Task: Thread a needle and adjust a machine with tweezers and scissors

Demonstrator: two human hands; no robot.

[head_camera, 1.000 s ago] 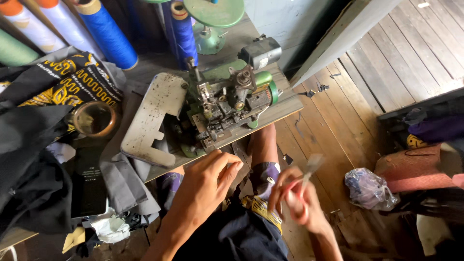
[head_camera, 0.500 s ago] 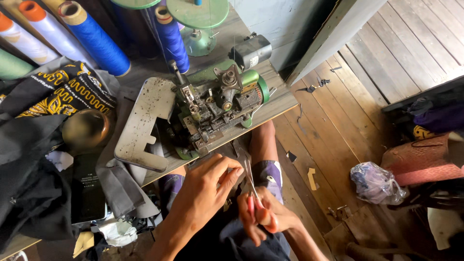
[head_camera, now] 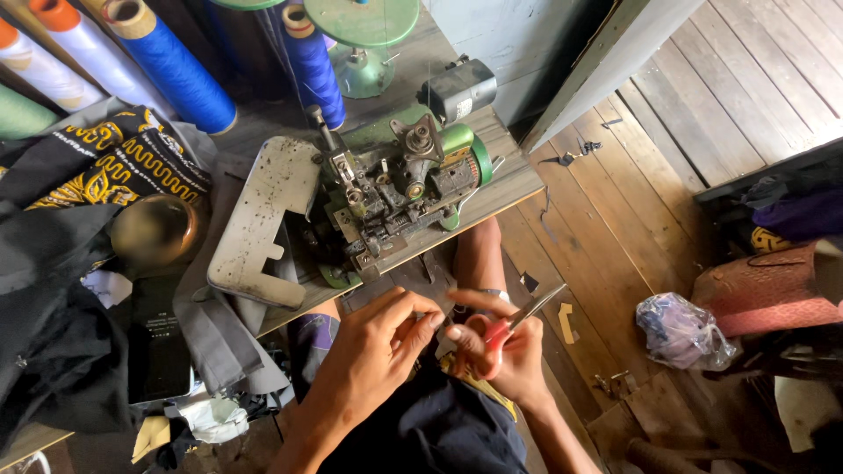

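Fingers: left hand (head_camera: 373, 355) is pinching dark fabric (head_camera: 439, 421) lying in the lap, just below | right hand (head_camera: 505, 351) is gripping red-handled scissors (head_camera: 518, 320), blades pointing up-right | handling: fabric looks soft, light, best pinched near the edge | sewing machine (head_camera: 395, 189) is sitting on table (head_camera: 492, 197) above.

Illumination is uneven daylight. The wooden floor (head_camera: 702, 132) at the upper right is the brightest zone, pale and slightly washed out. The left side falls into deep shadow, and the black cloth (head_camera: 53, 351) there loses nearly all detail. The blue thread cones (head_camera: 176, 70) show soft sheen along their length. Wide-angle distortion bends the floor boards toward the frame edges. The sewing machine (head_camera: 395, 184) is sharp; a round brass object (head_camera: 154, 230) appears blurred.
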